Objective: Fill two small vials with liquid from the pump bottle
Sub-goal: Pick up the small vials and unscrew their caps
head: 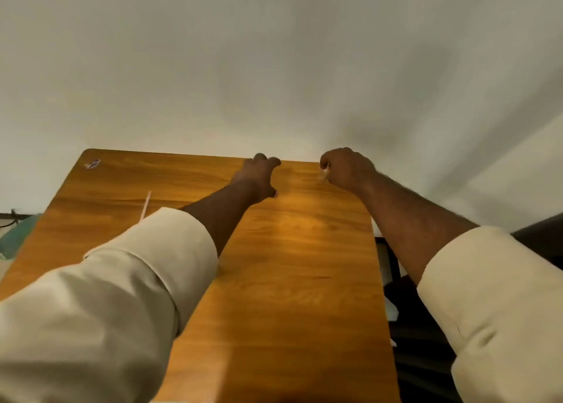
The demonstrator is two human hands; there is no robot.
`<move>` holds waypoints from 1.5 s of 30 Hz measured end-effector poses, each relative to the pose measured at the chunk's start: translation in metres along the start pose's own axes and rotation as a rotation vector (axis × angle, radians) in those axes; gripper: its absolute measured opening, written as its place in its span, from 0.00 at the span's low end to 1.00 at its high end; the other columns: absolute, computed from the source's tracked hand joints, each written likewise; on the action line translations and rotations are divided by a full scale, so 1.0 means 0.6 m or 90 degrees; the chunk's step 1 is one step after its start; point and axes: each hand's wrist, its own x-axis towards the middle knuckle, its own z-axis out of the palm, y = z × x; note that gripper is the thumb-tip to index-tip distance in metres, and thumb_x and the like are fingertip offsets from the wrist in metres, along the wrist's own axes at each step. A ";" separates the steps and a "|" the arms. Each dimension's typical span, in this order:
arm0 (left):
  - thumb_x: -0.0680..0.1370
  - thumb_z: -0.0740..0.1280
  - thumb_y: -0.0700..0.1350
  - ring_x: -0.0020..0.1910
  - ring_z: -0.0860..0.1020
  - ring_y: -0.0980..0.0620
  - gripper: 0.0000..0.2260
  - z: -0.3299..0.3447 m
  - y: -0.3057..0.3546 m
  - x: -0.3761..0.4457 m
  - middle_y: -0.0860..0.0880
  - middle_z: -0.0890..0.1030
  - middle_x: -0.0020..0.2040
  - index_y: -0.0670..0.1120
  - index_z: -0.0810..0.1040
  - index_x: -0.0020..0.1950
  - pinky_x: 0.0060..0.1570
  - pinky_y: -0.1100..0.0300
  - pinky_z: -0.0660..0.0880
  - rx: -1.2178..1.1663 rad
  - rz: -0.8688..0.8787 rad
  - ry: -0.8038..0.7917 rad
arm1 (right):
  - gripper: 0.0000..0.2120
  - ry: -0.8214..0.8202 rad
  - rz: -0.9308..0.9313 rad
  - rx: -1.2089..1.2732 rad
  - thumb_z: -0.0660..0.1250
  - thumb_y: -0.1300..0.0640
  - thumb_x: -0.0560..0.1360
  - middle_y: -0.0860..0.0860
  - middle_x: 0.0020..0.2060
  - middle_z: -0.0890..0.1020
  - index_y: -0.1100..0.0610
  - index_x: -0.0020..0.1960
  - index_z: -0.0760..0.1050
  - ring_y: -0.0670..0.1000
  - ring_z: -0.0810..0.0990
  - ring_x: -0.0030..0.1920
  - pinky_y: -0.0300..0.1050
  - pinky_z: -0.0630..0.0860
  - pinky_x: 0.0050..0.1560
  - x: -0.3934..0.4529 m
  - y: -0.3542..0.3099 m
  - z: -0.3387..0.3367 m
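Both my arms reach forward over a wooden table (292,250), in rolled-up cream sleeves. My left hand (259,177) hovers near the table's far edge, fingers curled and apart, thumb sticking out, with nothing visible in it. My right hand (347,168) is to its right at the same far edge, closed into a loose fist. A small pale object (324,171) shows at its fingertips; it is blurred and I cannot tell what it is. No pump bottle is in view.
A small shiny item (93,163) lies at the table's far left corner. A thin pale stick (146,203) lies left of my left forearm. A plain white wall (274,67) stands right behind the table. Dark furniture (408,311) is beside the table's right edge.
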 end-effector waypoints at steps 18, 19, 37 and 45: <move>0.71 0.73 0.58 0.72 0.62 0.39 0.43 0.263 0.082 0.172 0.43 0.59 0.76 0.50 0.53 0.77 0.64 0.41 0.68 -0.025 -0.135 -0.134 | 0.28 0.060 -0.034 0.132 0.68 0.66 0.73 0.53 0.66 0.70 0.53 0.70 0.66 0.55 0.74 0.61 0.49 0.76 0.55 0.136 0.196 0.138; 0.70 0.73 0.59 0.72 0.62 0.38 0.43 0.273 0.088 0.173 0.43 0.58 0.76 0.49 0.54 0.76 0.63 0.41 0.69 -0.009 -0.133 -0.140 | 0.29 0.053 -0.036 0.123 0.68 0.65 0.73 0.53 0.67 0.69 0.53 0.71 0.65 0.56 0.74 0.61 0.50 0.76 0.55 0.141 0.198 0.141; 0.68 0.75 0.58 0.67 0.70 0.48 0.34 0.248 0.114 -0.064 0.50 0.74 0.68 0.50 0.69 0.71 0.63 0.49 0.71 -0.324 -0.123 0.197 | 0.11 0.068 -0.113 0.177 0.72 0.47 0.71 0.47 0.38 0.79 0.52 0.46 0.76 0.47 0.76 0.38 0.38 0.69 0.32 -0.051 0.068 0.129; 0.73 0.74 0.45 0.47 0.80 0.52 0.13 0.244 0.078 -0.217 0.49 0.84 0.49 0.47 0.81 0.56 0.41 0.61 0.72 -0.415 -0.081 0.259 | 0.18 0.046 -0.117 0.108 0.70 0.38 0.68 0.47 0.34 0.78 0.52 0.42 0.76 0.48 0.76 0.35 0.43 0.71 0.31 -0.170 -0.067 0.123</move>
